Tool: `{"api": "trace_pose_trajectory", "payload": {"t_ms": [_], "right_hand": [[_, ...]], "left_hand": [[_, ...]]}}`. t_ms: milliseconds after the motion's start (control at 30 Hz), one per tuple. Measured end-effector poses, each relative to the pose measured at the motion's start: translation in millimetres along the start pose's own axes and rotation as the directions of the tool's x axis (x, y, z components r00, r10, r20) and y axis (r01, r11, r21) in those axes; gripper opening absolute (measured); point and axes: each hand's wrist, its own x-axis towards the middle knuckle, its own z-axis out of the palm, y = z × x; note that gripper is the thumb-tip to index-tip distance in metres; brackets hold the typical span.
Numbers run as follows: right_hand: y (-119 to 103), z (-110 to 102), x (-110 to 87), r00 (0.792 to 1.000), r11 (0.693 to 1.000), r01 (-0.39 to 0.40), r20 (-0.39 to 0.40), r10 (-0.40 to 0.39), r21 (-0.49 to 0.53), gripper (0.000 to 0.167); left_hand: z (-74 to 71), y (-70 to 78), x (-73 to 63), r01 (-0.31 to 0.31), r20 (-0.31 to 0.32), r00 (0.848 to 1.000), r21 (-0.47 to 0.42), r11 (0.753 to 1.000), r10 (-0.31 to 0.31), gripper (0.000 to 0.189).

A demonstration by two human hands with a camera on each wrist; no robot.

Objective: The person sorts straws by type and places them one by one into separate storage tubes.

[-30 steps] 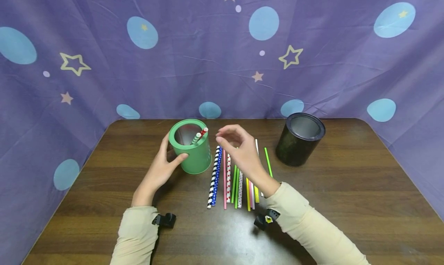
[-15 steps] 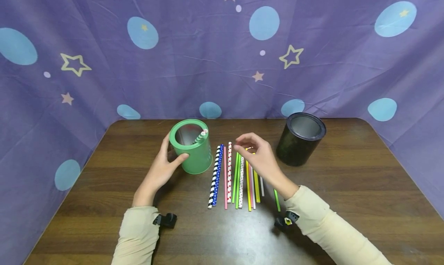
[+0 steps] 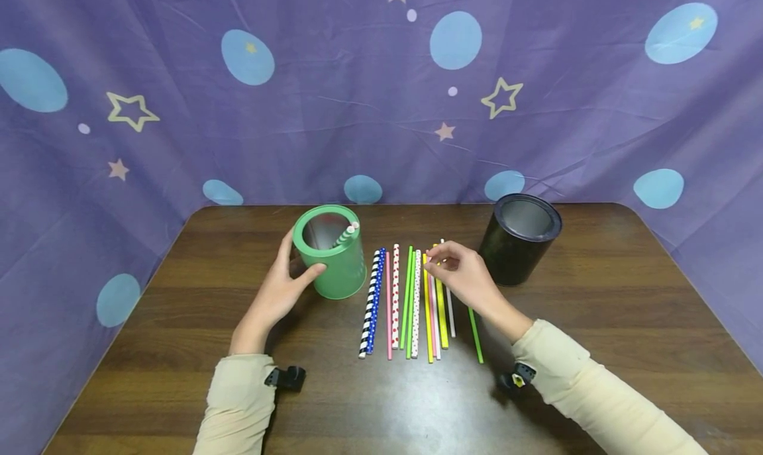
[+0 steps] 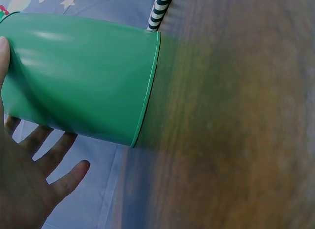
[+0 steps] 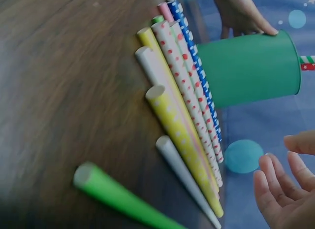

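Observation:
My left hand (image 3: 277, 296) grips the side of a green can (image 3: 338, 273), thumb at the front. Inside the can, two drinking straws lean on its right rim, one a green-striped straw (image 3: 344, 236); a red one (image 5: 308, 67) shows in the right wrist view. My right hand (image 3: 467, 273), fingers loosely bent and holding nothing, hovers over the far ends of a row of straws on the table. Nearest its fingertips are a yellow straw (image 3: 427, 309) and a white straw with small red dots (image 3: 416, 303).
Right of the row stands a black can (image 3: 517, 246), upright with an open top. A black-and-white striped straw (image 3: 369, 303) marks the row's left end, a green straw (image 3: 475, 336) its right end. A purple curtain (image 3: 381, 110) hangs behind the wooden table (image 3: 179, 309).
My right hand has moved right, away from the green can, to above the row's right part. The straws in the can have shifted to overlap. My left hand stays put.

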Motion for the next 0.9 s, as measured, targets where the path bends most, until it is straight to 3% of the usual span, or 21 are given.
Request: {"api": "trace_pose_trajectory", "payload": {"t_ms": [500, 900], "right_hand": [[22.6, -6.6, -4.6, 0.977, 0.983, -0.155, 0.13, 0.166, -0.095, 0.016], [26.7, 1.9, -1.5, 0.976, 0.968, -0.102, 0.167, 0.143, -0.23, 0.019]], "left_hand": [[0.1, 1.2, -1.2, 0.011, -0.012, 1.0, 0.005, 1.0, -0.011, 0.089], [0.7, 0.3, -0.9, 0.002, -0.008, 1.0, 0.0, 1.0, -0.002, 0.088]]}}
